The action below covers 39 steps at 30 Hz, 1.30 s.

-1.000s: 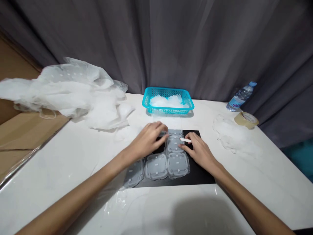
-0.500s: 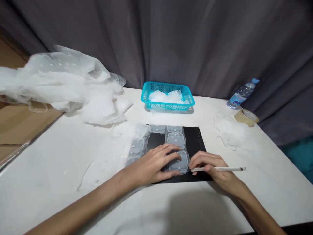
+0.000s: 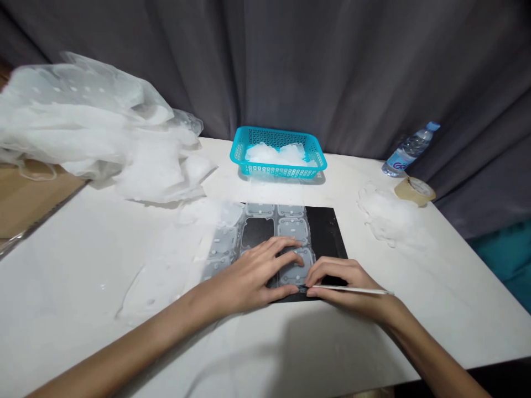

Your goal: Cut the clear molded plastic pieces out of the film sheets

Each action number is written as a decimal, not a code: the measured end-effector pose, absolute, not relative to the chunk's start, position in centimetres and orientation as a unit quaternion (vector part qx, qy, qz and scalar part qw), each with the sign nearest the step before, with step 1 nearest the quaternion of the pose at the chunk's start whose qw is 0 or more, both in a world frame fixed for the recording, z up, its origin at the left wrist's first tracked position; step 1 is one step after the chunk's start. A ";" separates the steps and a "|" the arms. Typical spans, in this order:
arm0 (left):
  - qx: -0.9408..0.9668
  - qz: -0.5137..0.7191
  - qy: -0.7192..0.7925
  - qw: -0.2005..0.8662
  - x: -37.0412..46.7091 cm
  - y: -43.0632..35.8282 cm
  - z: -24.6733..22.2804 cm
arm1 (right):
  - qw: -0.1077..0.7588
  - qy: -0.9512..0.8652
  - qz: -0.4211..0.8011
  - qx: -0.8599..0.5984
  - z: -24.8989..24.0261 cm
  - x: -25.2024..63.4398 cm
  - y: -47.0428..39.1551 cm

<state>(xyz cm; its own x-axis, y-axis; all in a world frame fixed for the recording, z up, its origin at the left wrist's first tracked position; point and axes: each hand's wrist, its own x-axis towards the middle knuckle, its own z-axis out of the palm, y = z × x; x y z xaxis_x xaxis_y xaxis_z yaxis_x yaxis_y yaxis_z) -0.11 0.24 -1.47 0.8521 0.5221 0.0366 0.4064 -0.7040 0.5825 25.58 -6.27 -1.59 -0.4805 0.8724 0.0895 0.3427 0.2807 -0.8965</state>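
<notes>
A translucent moulded plastic sheet (image 3: 292, 228) with rounded rectangular panels lies over a black mat (image 3: 326, 226). One panel is cut out of it, and the mat shows through that opening. My left hand (image 3: 265, 271) rests on the sheet with fingers spread, thumb and fingertips pressing around the near right panel. At that panel's lower right corner, my right hand (image 3: 348, 284) pinches a slim white pen-shaped tool (image 3: 352, 289). The tool lies nearly level, pointing left; its tip is too small to make out by the panel's near edge.
Behind the mat stands a blue basket (image 3: 279, 172) with translucent white pieces (image 3: 276, 155). Crumpled plastic sheets (image 3: 95, 127) are heaped at the left, beside a cardboard box (image 3: 45, 193). To the right are clear scraps (image 3: 384, 215), a tape roll (image 3: 415, 190) and a water bottle (image 3: 410, 149).
My right hand and the tool have moved left along the panel's near edge, closer to my left thumb. The left hand stays on the sheet. The view has shifted slightly.
</notes>
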 end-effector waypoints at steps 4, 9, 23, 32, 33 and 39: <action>0.910 0.099 0.258 0.309 -0.2 0.1 -1.3 | 0.296 -0.753 0.429 -0.402 -1.8 25.5 -6.4; 0.900 0.103 0.267 0.328 0.0 0.2 -1.1 | 0.297 -0.765 0.418 -0.389 -1.8 25.3 -6.5; 0.899 0.082 0.262 0.341 0.2 0.5 -1.1 | 0.281 -0.813 0.362 -0.360 -1.7 26.3 -7.1; 0.887 0.093 0.267 0.365 0.2 0.3 -0.4 | 0.220 -0.918 0.099 -0.315 -4.3 25.4 -7.0; 0.886 0.094 0.270 0.365 0.1 0.2 -0.4 | 0.213 -0.924 0.062 -0.313 -4.3 25.4 -7.0; 0.880 0.099 0.332 0.325 -0.1 -0.4 -1.5 | 0.181 -0.950 -0.031 -0.253 -2.3 24.6 -7.7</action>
